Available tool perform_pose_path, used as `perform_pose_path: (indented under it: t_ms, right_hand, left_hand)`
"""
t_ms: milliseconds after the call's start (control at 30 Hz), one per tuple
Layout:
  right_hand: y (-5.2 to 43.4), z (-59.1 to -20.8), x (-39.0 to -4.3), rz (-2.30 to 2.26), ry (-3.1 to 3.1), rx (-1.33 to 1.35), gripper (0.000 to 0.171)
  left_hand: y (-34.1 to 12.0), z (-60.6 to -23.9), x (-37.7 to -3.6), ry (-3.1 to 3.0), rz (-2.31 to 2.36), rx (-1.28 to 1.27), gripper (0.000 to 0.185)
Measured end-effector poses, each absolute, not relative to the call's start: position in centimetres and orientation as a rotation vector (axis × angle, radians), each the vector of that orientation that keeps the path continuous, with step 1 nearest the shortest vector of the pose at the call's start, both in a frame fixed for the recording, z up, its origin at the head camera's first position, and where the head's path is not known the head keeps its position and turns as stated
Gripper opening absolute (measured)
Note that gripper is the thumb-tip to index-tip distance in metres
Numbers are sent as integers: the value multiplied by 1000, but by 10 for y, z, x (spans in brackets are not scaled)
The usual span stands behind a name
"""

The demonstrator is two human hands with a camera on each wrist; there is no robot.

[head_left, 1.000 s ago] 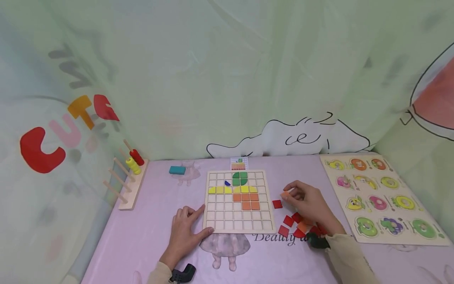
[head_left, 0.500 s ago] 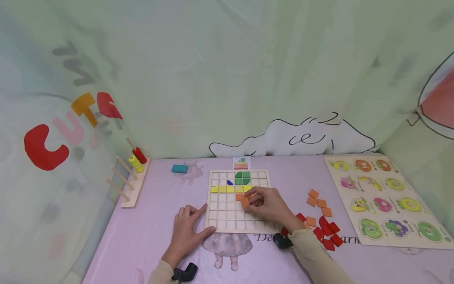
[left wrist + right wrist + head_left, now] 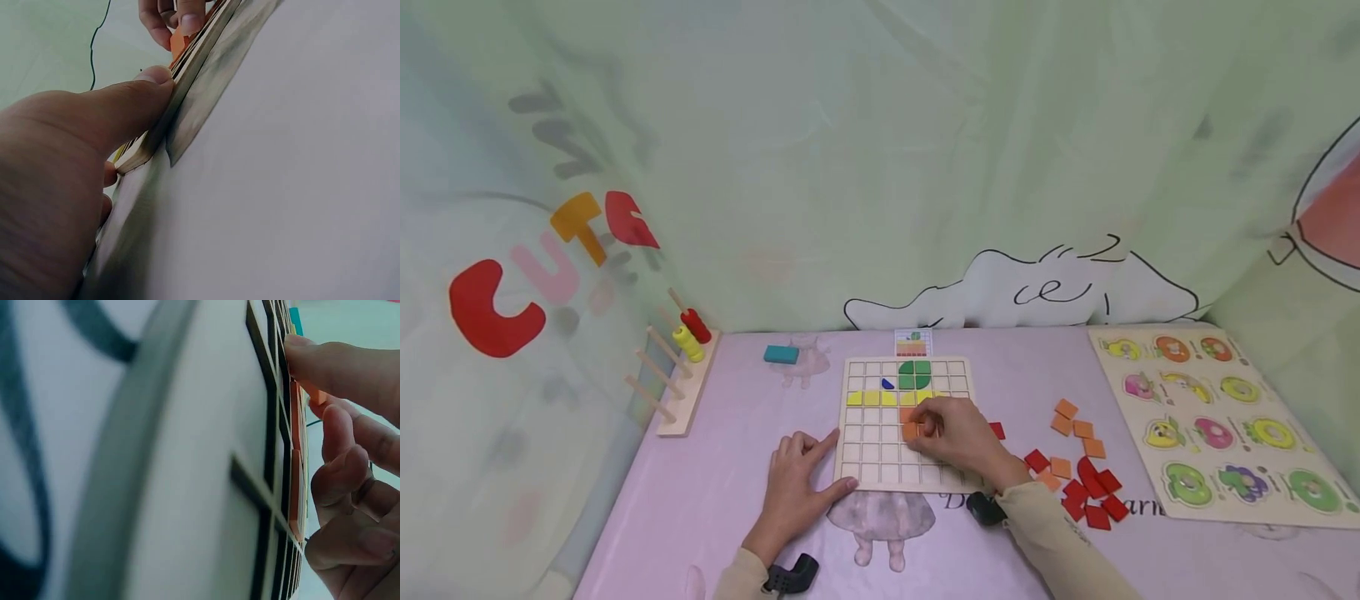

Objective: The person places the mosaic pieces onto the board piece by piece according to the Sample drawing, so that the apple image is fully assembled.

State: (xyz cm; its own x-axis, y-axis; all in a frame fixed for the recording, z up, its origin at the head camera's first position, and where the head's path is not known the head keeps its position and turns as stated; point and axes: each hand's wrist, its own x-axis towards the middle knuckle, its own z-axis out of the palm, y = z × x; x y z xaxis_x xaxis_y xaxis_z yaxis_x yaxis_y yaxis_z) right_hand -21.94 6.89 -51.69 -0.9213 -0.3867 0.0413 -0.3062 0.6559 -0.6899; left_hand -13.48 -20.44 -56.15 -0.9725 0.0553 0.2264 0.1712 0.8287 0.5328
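- The right hand (image 3: 958, 437) lies over the middle of the grid board (image 3: 880, 467), its fingers curled around a small orange tile (image 3: 911, 431), which it pinches at the fingertips.
- The orange tile is square, so it has no long axis; it lies nearly flat on the grid, its edges roughly parallel to the grid lines, just below the other orange tiles already in the board.
- In the right wrist view the fingertips (image 3: 312, 359) press the tile's edge (image 3: 316, 395) against the board's face.
- The left hand (image 3: 797, 492) rests flat on the pink table (image 3: 700, 500) at the board's near left corner, fingers straight and relaxed, holding nothing; the thumb (image 3: 134, 103) presses against the board's edge (image 3: 159, 134).
- A yellow row (image 3: 880, 398) and a green shape (image 3: 914, 375) fill cells near the board's far side.
- Loose orange and red tiles (image 3: 1078, 467) lie scattered on the table to the right of the board.
- A fruit puzzle board (image 3: 1262, 508) sits further right.
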Motion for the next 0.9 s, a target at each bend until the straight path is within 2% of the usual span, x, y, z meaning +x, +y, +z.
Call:
perform_pose_path:
  t_ms: [133, 367, 600, 767, 900]
  right_hand:
    - [70, -516, -220, -1088, 2781, -594, 26]
    - [69, -517, -221, -1053, 2775, -632, 15]
    - [71, -511, -221, -1037, 2793, -629, 16]
    - [94, -498, -226, -1011, 2858, -484, 20]
    - [136, -486, -232, -910, 2936, -231, 33]
  left_hand:
    - [-204, -561, -136, -2807, -843, -182, 75]
    - [-203, -561, -136, -2815, -843, -174, 75]
    - [-203, -562, -135, -2810, -841, -184, 75]
    - [-204, -562, -135, -2804, -840, -183, 76]
    - [-204, -563, -135, -2821, -838, -171, 76]
